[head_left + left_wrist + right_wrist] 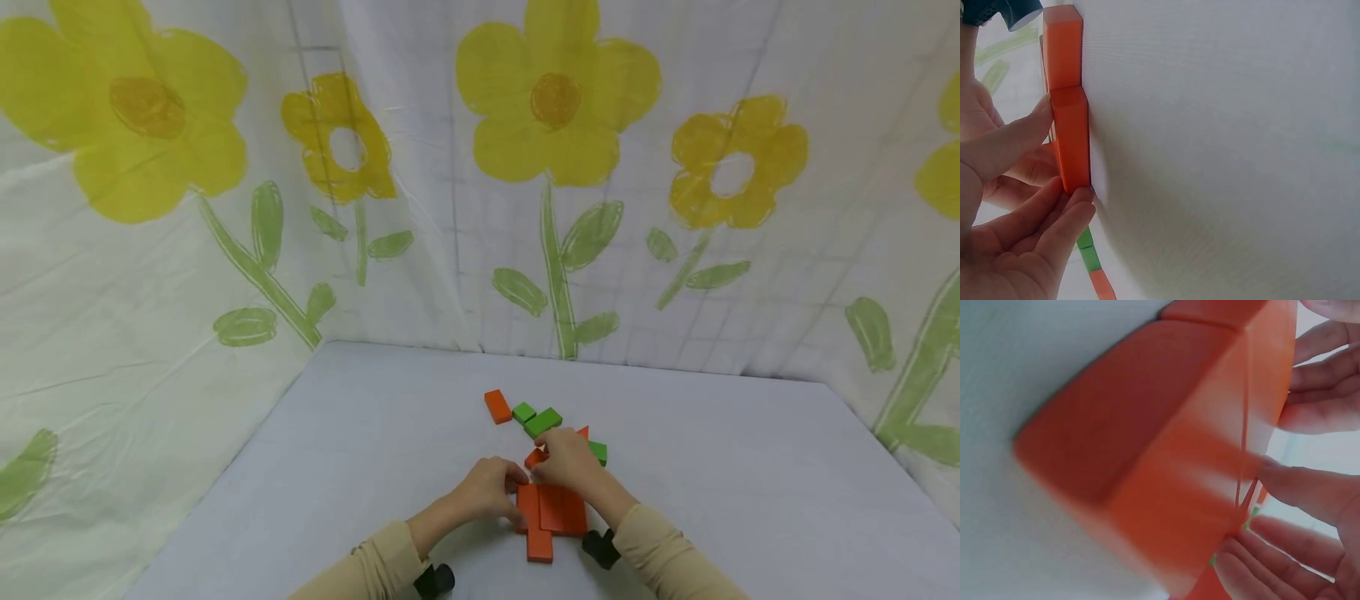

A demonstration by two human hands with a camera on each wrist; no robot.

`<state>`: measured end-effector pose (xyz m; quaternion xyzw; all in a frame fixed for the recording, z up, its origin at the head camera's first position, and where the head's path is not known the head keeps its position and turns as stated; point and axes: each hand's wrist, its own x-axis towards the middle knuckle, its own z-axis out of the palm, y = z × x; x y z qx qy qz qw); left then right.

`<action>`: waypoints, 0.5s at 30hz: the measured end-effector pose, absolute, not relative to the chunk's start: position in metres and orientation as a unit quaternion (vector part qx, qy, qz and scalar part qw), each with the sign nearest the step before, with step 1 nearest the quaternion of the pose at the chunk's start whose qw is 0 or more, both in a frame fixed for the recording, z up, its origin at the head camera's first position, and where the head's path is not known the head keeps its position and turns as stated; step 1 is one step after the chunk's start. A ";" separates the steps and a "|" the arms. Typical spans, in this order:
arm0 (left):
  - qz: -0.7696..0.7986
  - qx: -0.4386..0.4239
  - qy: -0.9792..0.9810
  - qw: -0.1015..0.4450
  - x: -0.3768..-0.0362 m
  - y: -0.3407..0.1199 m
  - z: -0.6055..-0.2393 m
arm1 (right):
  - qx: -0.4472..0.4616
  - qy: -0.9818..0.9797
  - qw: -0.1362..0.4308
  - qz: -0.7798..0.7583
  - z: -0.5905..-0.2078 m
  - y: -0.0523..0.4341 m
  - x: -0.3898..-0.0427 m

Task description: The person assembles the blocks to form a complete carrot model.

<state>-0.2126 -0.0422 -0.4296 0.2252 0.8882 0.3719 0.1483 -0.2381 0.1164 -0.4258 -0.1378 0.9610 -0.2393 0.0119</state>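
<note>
Flat orange blocks [562,510] lie edge to edge on the white table, one smaller orange block [540,547] jutting toward me. My left hand [486,490] grips the long orange block [1072,140] on the left side, its thumb on the near part and fingertips round the far end. At the far edge my right hand [573,460] bends over the group. Its thumb and fingers pinch a small orange block [535,458], mostly hidden by the fingers in the right wrist view. In that view a large orange block [1166,506] fills the foreground.
Beyond the hands lie a green block [543,422], a smaller green block [523,412] and a loose orange block [498,407]. Another green block [597,452] and an orange pointed piece [583,432] show behind the right hand. A flowered curtain [420,275] hangs behind the table.
</note>
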 end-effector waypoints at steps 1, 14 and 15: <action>0.371 0.224 0.889 0.149 -0.213 -0.042 -0.430 | -0.134 0.962 0.009 -0.239 -0.426 0.117 -0.238; 0.374 0.245 0.884 0.134 -0.216 -0.044 -0.432 | -0.198 0.938 -0.026 -0.284 -0.418 0.142 -0.226; 0.374 0.244 0.885 0.135 -0.215 -0.043 -0.432 | -0.208 0.933 -0.022 -0.294 -0.416 0.145 -0.224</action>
